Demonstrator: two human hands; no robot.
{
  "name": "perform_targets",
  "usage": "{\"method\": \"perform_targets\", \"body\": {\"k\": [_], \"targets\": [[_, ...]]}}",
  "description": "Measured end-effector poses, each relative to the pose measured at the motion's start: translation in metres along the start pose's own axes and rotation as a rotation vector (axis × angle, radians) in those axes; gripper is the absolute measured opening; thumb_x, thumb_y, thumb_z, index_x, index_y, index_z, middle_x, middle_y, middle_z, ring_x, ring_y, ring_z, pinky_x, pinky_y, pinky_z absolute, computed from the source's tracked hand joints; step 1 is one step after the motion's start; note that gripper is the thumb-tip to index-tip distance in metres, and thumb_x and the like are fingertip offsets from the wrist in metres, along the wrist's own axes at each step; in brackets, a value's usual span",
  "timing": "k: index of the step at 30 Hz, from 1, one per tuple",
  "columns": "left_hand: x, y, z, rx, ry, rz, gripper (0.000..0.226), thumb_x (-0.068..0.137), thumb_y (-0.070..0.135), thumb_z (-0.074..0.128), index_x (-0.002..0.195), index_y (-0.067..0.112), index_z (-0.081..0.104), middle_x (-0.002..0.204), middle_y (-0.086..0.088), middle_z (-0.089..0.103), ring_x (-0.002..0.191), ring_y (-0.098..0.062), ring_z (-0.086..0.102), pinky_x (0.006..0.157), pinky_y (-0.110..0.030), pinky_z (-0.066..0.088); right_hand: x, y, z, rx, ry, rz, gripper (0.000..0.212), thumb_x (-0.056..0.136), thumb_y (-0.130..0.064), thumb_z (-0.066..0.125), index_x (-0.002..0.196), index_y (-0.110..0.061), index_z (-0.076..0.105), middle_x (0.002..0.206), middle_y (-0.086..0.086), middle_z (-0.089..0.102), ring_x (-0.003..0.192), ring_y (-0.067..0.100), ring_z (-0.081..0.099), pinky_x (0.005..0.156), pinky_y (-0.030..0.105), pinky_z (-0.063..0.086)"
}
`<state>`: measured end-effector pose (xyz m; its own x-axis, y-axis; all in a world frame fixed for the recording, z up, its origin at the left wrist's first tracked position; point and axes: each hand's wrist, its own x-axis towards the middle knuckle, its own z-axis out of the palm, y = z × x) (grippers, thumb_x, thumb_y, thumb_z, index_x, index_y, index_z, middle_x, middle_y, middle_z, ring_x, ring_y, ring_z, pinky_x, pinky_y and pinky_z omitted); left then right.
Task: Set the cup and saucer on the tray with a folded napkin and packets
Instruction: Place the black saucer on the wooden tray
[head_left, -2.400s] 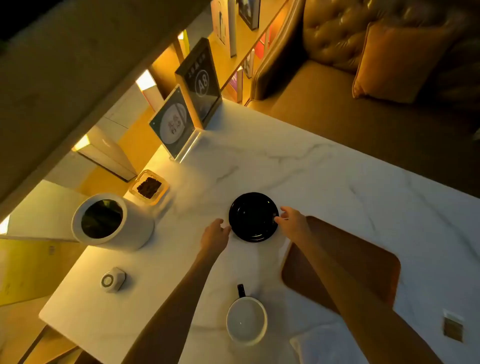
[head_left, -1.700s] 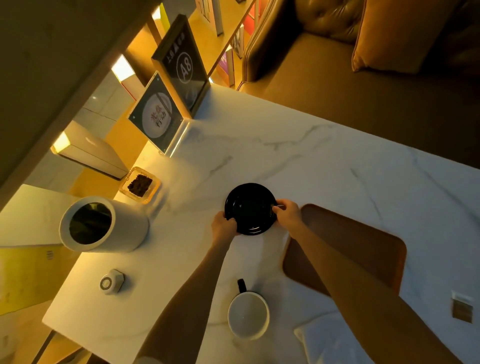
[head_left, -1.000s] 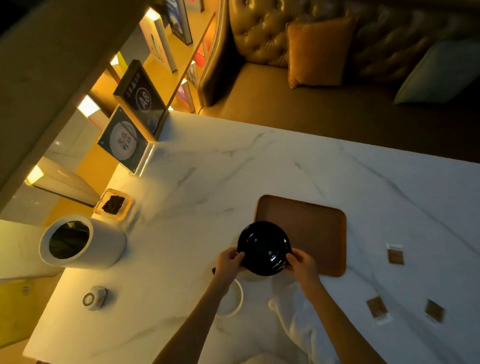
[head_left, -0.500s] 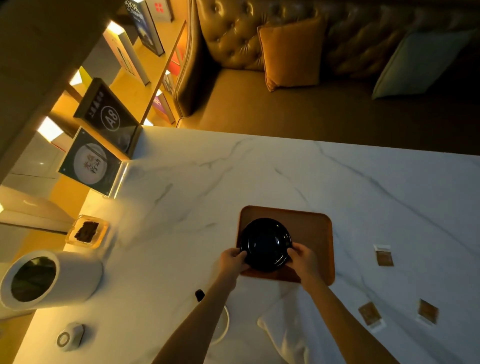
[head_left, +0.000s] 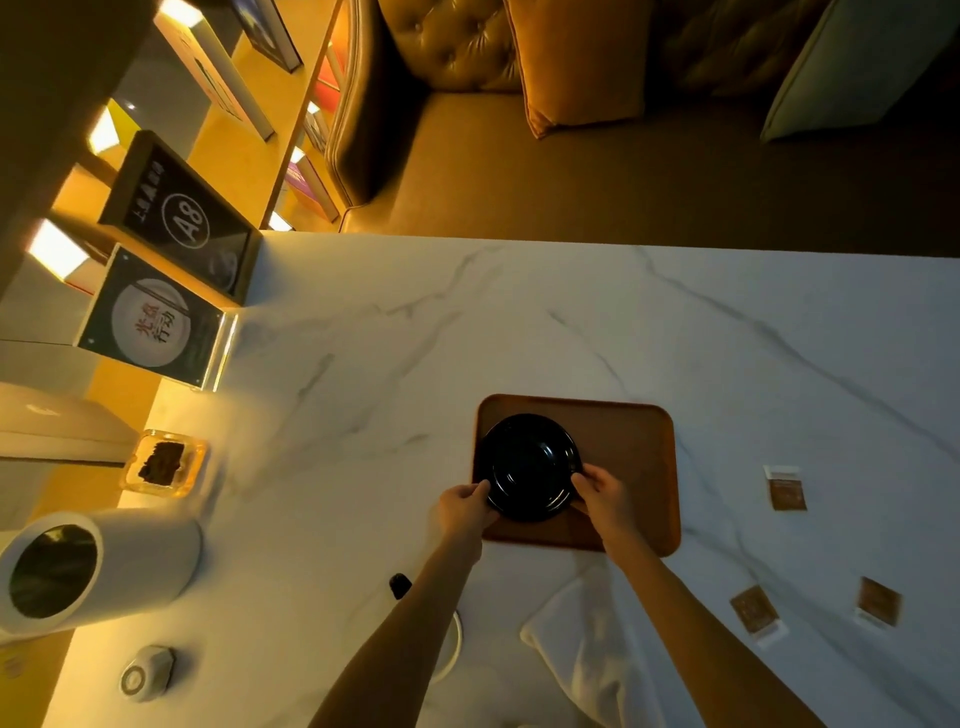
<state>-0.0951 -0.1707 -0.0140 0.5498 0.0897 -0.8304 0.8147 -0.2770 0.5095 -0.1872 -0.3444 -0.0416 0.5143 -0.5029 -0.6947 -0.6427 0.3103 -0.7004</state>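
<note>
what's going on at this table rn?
A person is holding a black saucer by its rim, left hand on one side and right hand on the other, over the left part of a brown tray. Whether it has touched down is unclear. The white cup sits on the marble table, mostly hidden under the left forearm. A white napkin and three packets lie on the table, off the tray.
</note>
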Motion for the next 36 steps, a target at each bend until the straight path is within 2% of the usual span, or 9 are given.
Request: {"method": "perform_targets", "body": {"k": [2,4,6,9,12,19,28,33,36], "targets": [[-0.001,-0.005,0.001,0.003,-0.021,-0.004,0.019,0.094,0.025,0.061,0.096,0.007,0.068,0.089,-0.012,0.071,0.078,-0.022,0.072,0.072,-0.033,0.063,-0.001,0.001,-0.004,-0.02,-0.013,-0.023,0.041,0.093,-0.02,0.058,0.13,-0.003,0.052,0.118,0.012,0.064,0.088,0.006,0.063,0.06,0.011,0.053],[-0.002,-0.01,0.002,-0.009,-0.032,0.007,0.018,0.095,0.027,0.059,0.095,0.011,0.069,0.09,-0.011,0.072,0.081,-0.022,0.073,0.08,-0.037,0.062,0.0,0.002,-0.006,-0.019,-0.012,-0.029,0.042,0.093,-0.023,0.058,0.13,-0.004,0.053,0.117,0.012,0.065,0.084,0.003,0.063,0.057,0.008,0.052],[-0.002,-0.012,0.001,-0.043,-0.041,0.025,0.017,0.095,0.026,0.059,0.094,0.013,0.069,0.091,-0.009,0.072,0.081,-0.02,0.072,0.076,-0.034,0.062,0.002,0.003,-0.006,-0.009,-0.014,-0.025,0.043,0.092,-0.022,0.059,0.131,-0.003,0.052,0.119,0.013,0.065,0.087,0.007,0.064,0.061,0.011,0.054],[-0.003,-0.013,0.002,-0.099,-0.053,0.03,0.018,0.097,0.025,0.057,0.097,0.01,0.068,0.092,-0.009,0.07,0.083,-0.02,0.071,0.065,-0.025,0.058,0.003,0.006,-0.005,0.052,-0.005,0.004,0.046,0.091,-0.021,0.061,0.132,-0.001,0.051,0.123,0.015,0.063,0.098,0.02,0.066,0.078,0.022,0.055],[-0.005,-0.012,0.005,-0.148,-0.03,0.011,0.014,0.097,0.026,0.057,0.088,0.017,0.064,0.09,-0.007,0.069,0.083,-0.02,0.069,0.063,-0.024,0.055,0.003,0.006,-0.005,0.098,-0.007,0.022,0.047,0.091,-0.02,0.062,0.132,-0.001,0.051,0.126,0.015,0.062,0.104,0.023,0.064,0.09,0.032,0.053],[-0.004,-0.012,0.004,-0.19,-0.051,0.001,0.018,0.097,0.026,0.056,0.085,0.015,0.064,0.089,-0.008,0.07,0.081,-0.019,0.07,0.061,-0.022,0.055,0.005,0.008,-0.006,0.142,-0.026,0.026,0.047,0.089,-0.02,0.063,0.131,-0.001,0.052,0.126,0.015,0.062,0.101,0.02,0.064,0.089,0.031,0.053],[0.003,-0.013,0.004,-0.17,-0.061,-0.007,0.022,0.097,0.024,0.057,0.104,0.005,0.063,0.096,-0.014,0.07,0.084,-0.023,0.07,0.072,-0.032,0.059,0.003,0.007,-0.006,0.136,-0.034,0.014,0.046,0.09,-0.022,0.063,0.131,-0.003,0.053,0.125,0.012,0.064,0.098,0.016,0.065,0.079,0.02,0.055],[0.002,-0.014,0.004,-0.181,-0.066,-0.007,0.02,0.098,0.024,0.056,0.099,0.006,0.064,0.092,-0.013,0.07,0.082,-0.022,0.07,0.07,-0.031,0.059,0.004,0.007,-0.006,0.133,-0.033,0.021,0.047,0.09,-0.022,0.063,0.131,-0.002,0.052,0.126,0.014,0.063,0.106,0.023,0.065,0.088,0.029,0.053],[0.003,-0.015,0.004,-0.173,-0.058,-0.001,0.019,0.097,0.025,0.056,0.096,0.009,0.065,0.09,-0.011,0.071,0.081,-0.02,0.071,0.068,-0.028,0.058,0.003,0.006,-0.006,0.135,-0.028,0.022,0.046,0.09,-0.021,0.063,0.131,-0.002,0.053,0.125,0.014,0.063,0.104,0.021,0.065,0.087,0.028,0.054]]}}
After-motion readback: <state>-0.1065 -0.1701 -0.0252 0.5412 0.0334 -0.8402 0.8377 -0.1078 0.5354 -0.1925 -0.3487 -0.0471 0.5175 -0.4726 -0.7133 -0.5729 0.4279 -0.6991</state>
